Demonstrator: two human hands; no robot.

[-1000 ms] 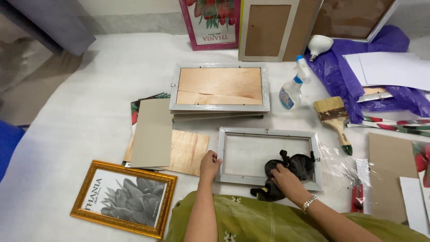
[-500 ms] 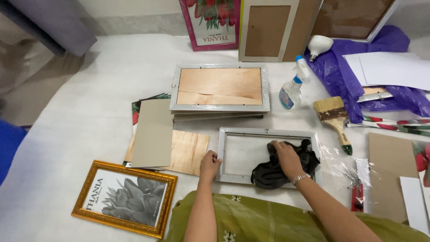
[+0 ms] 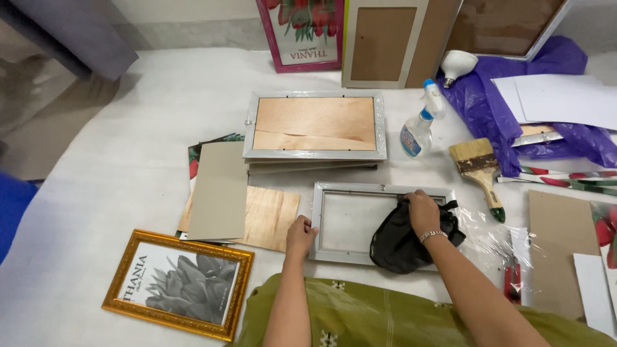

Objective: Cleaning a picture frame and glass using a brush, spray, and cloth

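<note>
One head-worn camera looks steeply down, close over the white work surface.

White sheet covers floor; pale wall behind
</note>
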